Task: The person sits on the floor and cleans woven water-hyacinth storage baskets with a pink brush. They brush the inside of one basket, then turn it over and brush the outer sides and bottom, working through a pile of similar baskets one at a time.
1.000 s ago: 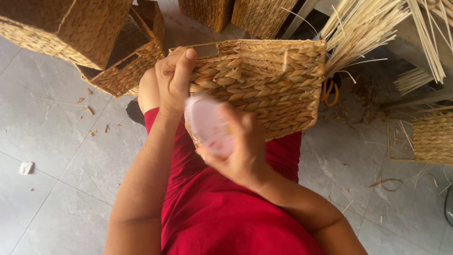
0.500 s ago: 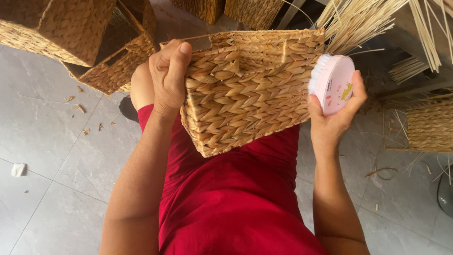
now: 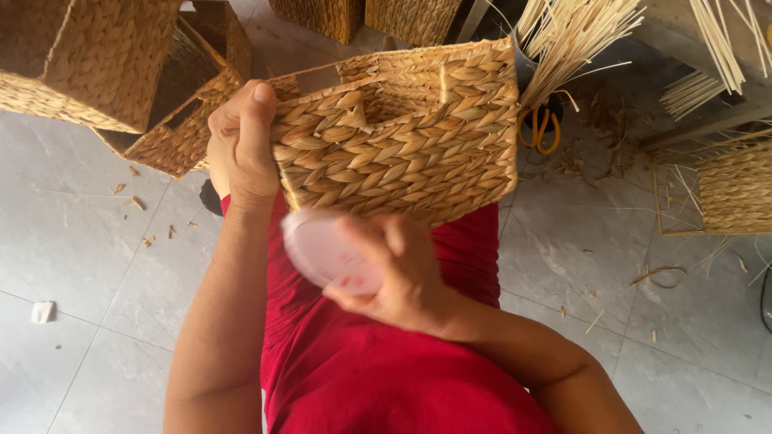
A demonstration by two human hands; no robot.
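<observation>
One woven basket in left grip, above pink brush.

Left hand grips woven basket at its 9 o'clock edge; right hand holds pink brush at 6 o'clock, motion-blurred.

Woven baskets stacked upper left of frame, more along top edge. Bundle of pale reeds upper right; yellow-handled scissors below it. Half-woven basket on wire frame at right edge. White scrap lower left on grey tile floor, straw bits scattered.
</observation>
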